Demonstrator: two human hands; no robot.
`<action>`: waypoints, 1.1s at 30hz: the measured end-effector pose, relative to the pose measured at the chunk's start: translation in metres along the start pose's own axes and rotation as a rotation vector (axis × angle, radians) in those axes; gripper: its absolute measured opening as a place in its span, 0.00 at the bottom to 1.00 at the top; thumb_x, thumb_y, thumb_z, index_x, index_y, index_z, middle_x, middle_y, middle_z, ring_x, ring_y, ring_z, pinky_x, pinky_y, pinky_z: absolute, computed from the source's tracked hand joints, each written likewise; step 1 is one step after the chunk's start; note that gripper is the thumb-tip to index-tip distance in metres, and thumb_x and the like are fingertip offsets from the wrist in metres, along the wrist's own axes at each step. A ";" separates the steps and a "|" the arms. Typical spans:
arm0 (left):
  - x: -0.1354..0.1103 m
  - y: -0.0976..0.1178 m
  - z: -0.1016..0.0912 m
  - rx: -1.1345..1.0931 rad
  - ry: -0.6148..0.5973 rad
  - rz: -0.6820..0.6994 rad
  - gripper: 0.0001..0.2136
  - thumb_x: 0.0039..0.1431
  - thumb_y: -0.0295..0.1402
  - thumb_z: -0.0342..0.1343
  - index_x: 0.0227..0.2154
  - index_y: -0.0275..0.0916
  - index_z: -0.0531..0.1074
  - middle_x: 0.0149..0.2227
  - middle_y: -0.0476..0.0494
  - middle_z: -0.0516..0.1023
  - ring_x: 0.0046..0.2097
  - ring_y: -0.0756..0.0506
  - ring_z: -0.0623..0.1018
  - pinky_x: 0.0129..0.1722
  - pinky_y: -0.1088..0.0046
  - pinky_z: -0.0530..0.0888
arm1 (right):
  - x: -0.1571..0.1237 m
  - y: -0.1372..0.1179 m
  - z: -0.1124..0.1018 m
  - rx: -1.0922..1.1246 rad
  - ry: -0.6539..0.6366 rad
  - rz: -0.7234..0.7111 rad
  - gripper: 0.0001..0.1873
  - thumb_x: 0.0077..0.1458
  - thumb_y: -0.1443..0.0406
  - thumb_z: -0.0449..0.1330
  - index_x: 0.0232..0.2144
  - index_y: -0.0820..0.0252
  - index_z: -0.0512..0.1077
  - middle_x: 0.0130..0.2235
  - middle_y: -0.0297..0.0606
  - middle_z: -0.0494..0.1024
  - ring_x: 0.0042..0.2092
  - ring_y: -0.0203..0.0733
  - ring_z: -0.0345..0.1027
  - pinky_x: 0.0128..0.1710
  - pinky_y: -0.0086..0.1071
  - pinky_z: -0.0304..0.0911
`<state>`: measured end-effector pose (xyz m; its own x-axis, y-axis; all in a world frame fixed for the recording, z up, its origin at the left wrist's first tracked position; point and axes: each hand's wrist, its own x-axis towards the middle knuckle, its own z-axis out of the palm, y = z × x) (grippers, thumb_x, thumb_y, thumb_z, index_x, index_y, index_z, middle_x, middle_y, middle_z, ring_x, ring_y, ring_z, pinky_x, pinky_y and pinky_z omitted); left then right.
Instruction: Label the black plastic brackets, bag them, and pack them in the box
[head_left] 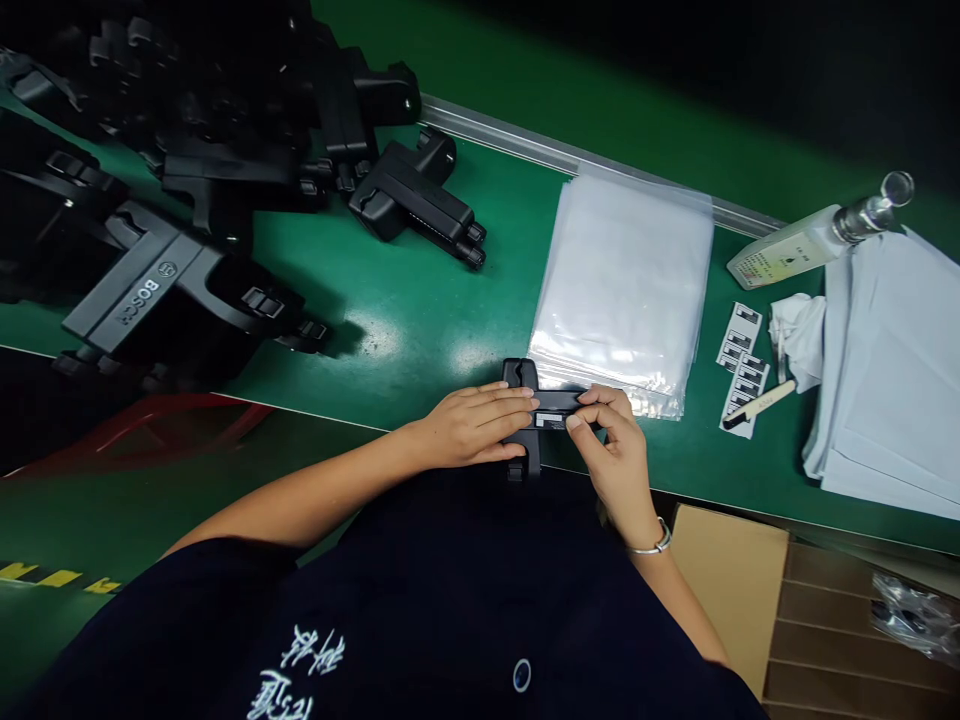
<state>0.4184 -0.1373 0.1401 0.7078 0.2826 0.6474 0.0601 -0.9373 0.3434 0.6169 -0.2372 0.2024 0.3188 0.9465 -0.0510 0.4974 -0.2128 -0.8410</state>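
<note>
A black T-shaped plastic device (559,400), with a crosspiece at its left end, lies at the table's near edge before me. My left hand (476,425) rests over the crosspiece, its fingers stretched across and its thumb on the near side, holding the device down. A small black-and-white label (550,421) lies along the device's near side. My right hand (611,435) is closed in a pinch at the label's right end, thumb and index finger together, with its other fingers bent against the device. The fingertips partly cover the device's right end.
Clear plastic bags (626,280) lie stacked just beyond the device. To the right are label sheets (742,375), tweezers (761,403), a crumpled tissue (799,335), a pump bottle (795,250) and white sheets (892,370). More black devices (420,195), one marked BOSCH (142,290), crowd the left.
</note>
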 end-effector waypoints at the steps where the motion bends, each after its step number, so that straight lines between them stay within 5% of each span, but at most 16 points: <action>1: 0.000 0.000 0.000 0.002 -0.002 0.000 0.16 0.64 0.41 0.56 0.49 0.36 0.72 0.47 0.39 0.82 0.55 0.45 0.78 0.60 0.69 0.71 | 0.000 0.000 0.000 0.002 -0.001 0.004 0.08 0.58 0.63 0.60 0.26 0.55 0.71 0.42 0.40 0.71 0.49 0.46 0.66 0.51 0.44 0.62; 33: 0.000 0.000 -0.001 -0.008 -0.013 -0.002 0.16 0.64 0.40 0.57 0.48 0.34 0.72 0.48 0.39 0.82 0.55 0.46 0.78 0.62 0.70 0.69 | 0.000 0.001 -0.001 -0.009 -0.013 -0.001 0.07 0.58 0.64 0.60 0.27 0.55 0.72 0.43 0.39 0.71 0.49 0.45 0.65 0.51 0.44 0.62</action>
<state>0.4175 -0.1374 0.1406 0.7168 0.2817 0.6378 0.0558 -0.9350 0.3502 0.6178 -0.2372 0.2022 0.3078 0.9497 -0.0573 0.5051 -0.2141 -0.8361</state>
